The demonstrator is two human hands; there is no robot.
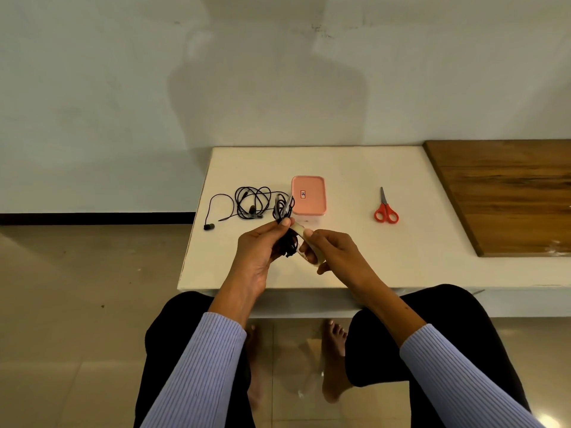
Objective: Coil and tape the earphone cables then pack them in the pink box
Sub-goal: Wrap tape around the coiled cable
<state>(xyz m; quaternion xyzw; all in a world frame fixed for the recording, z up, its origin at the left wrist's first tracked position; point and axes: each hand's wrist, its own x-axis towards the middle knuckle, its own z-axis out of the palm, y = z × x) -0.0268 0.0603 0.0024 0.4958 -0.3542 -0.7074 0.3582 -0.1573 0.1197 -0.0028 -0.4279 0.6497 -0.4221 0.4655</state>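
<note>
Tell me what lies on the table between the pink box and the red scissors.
Nothing: in the head view, only bare white table shows between the pink box and the red scissors.

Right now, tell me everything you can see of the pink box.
The pink box is a small rectangular container with rounded corners, plastic by its look. Its pink lid is on, with a small label at the middle. The base below the lid looks paler. It sits flat on the white table, right of the loose black earphone cable and left of the red scissors. No hand touches it.
</note>
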